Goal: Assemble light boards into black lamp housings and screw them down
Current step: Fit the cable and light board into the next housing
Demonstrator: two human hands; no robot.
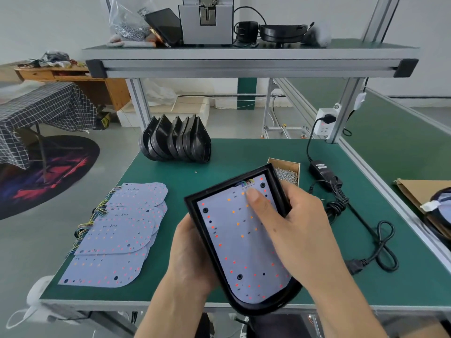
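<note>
I hold the black lamp housing (275,189) above the near edge of the desk (234,152), tilted, with a light board (244,240) seated inside its rim. My left hand (190,254) cups the housing from beneath at its 9 o'clock side, fingers curled under the shell. My right hand (300,220) grips the 2 o'clock edge, thumb (253,196) pressed flat on the board near the wire leads (246,183). I judge the housing a rigid, light moulded shell: support it by the rim and underside. The board looks thin and slightly flexible; press on bare areas, not on the LEDs or solder joints. Spare boards (117,232) lie at 9 o'clock, empty housings (175,140) at 11 o'clock, the screw box (288,170) at 1 o'clock.
</note>
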